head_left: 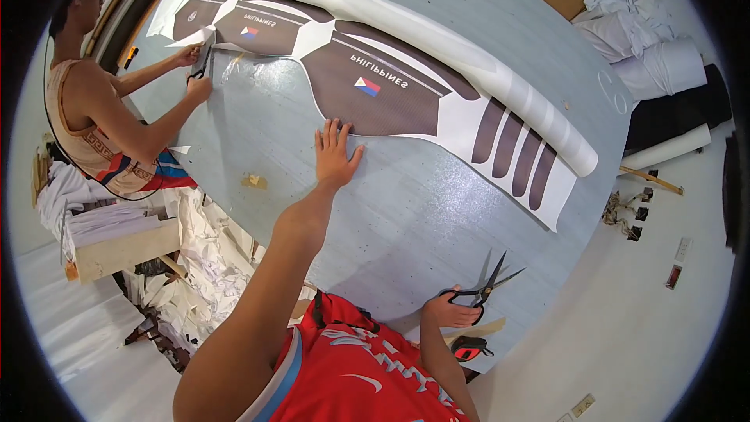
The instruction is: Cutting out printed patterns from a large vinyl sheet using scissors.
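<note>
Overall, a blue table (375, 223) carries printed sheeting (391, 105) (dark panels on white) just beyond the left hand (337, 158), which rests splayed and released at its edge. Scissors (487, 290), blades parted, are grasped in the right hand (450, 312), a red tape measure (467, 349) beside it.

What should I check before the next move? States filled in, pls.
1. Left hand on printed sheet: ok, fingertips at its near edge.
2. Left hand pressing firmly: cannot tell.
3. Black scissors in right hand: ok, held by the handles, blades apart.
4. Blades clear of left fingers: ok, well apart.
5. Sheet's far edge free: not ok, white roll lies along it.
6. Co-worker's scissors away from sheet: not ok, at its left end.
</note>
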### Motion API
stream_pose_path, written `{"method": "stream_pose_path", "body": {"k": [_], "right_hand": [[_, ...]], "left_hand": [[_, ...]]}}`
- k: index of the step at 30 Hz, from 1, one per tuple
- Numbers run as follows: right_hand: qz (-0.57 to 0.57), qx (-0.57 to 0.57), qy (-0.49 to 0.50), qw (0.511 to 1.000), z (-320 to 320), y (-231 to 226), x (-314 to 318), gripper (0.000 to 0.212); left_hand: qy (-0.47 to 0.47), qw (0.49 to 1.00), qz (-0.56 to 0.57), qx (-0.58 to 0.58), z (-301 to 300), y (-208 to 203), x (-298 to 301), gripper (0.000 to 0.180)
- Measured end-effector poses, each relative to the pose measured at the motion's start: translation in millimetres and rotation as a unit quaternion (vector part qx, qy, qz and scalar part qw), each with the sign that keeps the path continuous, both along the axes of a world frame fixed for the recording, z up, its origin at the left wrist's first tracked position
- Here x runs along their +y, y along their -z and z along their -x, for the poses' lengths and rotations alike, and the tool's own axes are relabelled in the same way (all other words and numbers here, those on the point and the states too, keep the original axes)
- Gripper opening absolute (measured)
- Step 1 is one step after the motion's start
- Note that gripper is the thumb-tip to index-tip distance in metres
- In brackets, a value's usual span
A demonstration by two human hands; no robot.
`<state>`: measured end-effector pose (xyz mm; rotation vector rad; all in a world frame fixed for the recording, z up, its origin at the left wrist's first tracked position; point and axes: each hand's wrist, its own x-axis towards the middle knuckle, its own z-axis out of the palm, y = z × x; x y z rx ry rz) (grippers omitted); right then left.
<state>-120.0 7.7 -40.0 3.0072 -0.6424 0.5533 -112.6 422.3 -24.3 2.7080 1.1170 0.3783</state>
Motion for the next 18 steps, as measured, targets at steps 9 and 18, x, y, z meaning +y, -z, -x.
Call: {"method": "stream_pose_path", "body": {"k": [9, 18], "right_hand": [[0.006, -0.001, -0.01, 1.0, 1.2, 2.1, -1.1, 0.086], [-0.015, 0.021, 0.003, 1.0, 0.9, 4.0, -4.6, 0.087]], "left_hand": [[-0.001, 1.0, 0.006, -0.002, 0.6, 0.3, -0.7, 0.061], [-0.002, 1.0, 0.013, -0.001, -1.3, -3.9, -2.2, 0.06]]}}
